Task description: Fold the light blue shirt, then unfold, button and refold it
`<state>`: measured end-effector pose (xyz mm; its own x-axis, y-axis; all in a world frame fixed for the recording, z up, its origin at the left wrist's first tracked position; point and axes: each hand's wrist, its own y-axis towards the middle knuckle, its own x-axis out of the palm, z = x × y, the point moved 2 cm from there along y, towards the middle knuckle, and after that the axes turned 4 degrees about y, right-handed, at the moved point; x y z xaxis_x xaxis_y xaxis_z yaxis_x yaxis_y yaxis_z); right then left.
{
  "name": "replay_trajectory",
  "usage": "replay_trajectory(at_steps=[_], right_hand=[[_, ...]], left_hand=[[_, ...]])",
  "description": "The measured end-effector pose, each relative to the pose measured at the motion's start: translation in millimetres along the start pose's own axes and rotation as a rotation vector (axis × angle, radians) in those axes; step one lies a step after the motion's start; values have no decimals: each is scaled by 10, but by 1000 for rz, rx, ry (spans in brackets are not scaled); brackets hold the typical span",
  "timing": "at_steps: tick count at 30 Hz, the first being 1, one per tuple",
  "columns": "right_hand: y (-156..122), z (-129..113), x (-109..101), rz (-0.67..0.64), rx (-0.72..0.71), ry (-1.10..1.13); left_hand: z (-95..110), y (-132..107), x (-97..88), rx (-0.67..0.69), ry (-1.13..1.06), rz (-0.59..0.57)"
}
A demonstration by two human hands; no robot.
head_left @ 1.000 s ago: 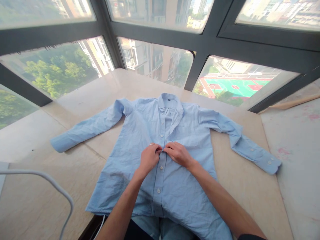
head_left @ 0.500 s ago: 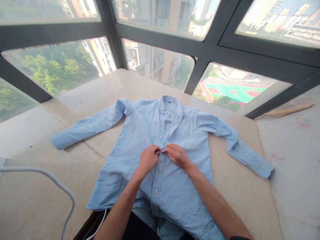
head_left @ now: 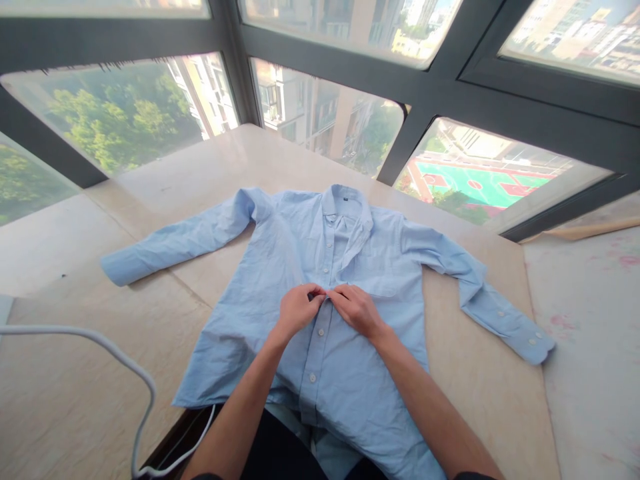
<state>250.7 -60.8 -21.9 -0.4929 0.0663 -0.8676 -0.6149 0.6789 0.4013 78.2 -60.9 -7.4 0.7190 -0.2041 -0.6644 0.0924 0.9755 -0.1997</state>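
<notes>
A light blue button-up shirt (head_left: 370, 360) lies front side up with its sleeves spread to both sides and its collar at the far end. My left hand (head_left: 302, 308) pinches the button placket near mid-chest. Right beside it, my right hand (head_left: 356, 309) grips the placket's other edge, and the fingertips of both hands meet. Whatever button lies between them is hidden by the fingers. Below the hands, white buttons (head_left: 321, 332) show on the closed lower front. Above them the front gapes open toward the collar (head_left: 345, 197).
The shirt rests on a beige stone ledge (head_left: 150, 347) under grey-framed windows (head_left: 425, 87). A white cable (head_left: 100, 340) loops across the left side and down past the ledge's front edge. Flowered wallpaper (head_left: 595, 320) borders the right side.
Both hands stay at the same spot on the placket, the left fingers shifting slightly and lifting a little. The view has tilted slightly, moving the scene a bit.
</notes>
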Motion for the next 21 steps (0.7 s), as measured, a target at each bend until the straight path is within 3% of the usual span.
replay_trajectory(at_steps=[5,16,21], right_hand=[[15,-2,-2,-21,-17,30],[-3,28,20,4,-76,72],[48,84,-21,-13,-143,77]], left_hand=[[7,5,24,-51,-15,55],[-110,87,46,-9,-305,9],[-102,82,72,-14,-331,18]])
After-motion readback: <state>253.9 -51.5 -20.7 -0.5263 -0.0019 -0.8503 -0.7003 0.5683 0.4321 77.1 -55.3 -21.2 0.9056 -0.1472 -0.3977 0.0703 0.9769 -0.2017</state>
